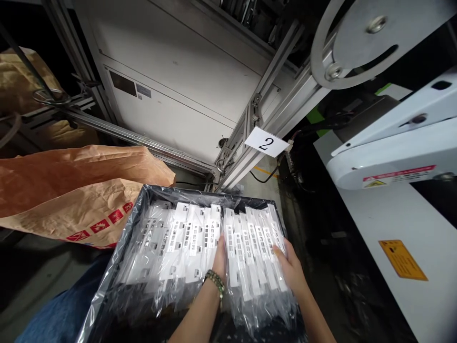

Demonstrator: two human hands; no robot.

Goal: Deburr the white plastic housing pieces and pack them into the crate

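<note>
A black crate (107,290) lined with clear plastic film holds two rows of white moulded plastic parts standing on edge. My left hand (218,259), with a bead bracelet on its wrist, lies between the left stack (178,238) and the right stack (250,243), fingers pressed against the right stack's left side. On the stack's other side my right hand (291,267) has its fingers curled on the outer edge. Both hands squeeze the right stack between them.
A brown paper sack (71,190) with red marks lies left of the crate. Behind stands a grey machine cabinet (178,85) with aluminium framing and a white tag reading 2 (266,142). A white machine housing (392,147) with warning labels fills the right. My jeans-clad leg (60,314) is at lower left.
</note>
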